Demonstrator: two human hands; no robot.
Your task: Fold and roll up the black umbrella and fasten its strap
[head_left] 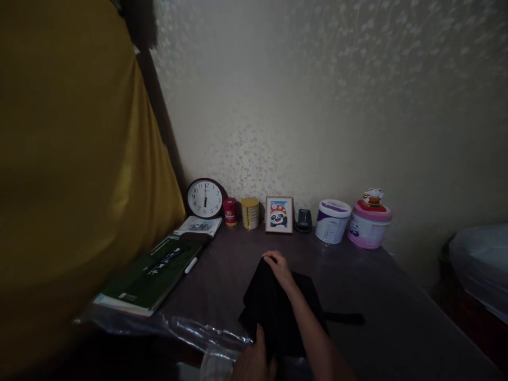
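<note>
Left grip (255, 361), cut off at the lower frame edge, has fingers against a black fabric item (273, 312); whether it grasps cannot be told. Dark folds and the right forearm (308, 328) obscure the item's shape. Right grip (279, 267) grasps its far upper corner; the item extends nearward from there, on the surface (222, 286).

Right grip (280, 270): farther of the two, bare, fingers bent leftward and closed together.
Right forearm (308, 324): bare, slanting from near right to far left.
Left grip (255, 360): near, one finger pointing far; rest unclear.
</note>
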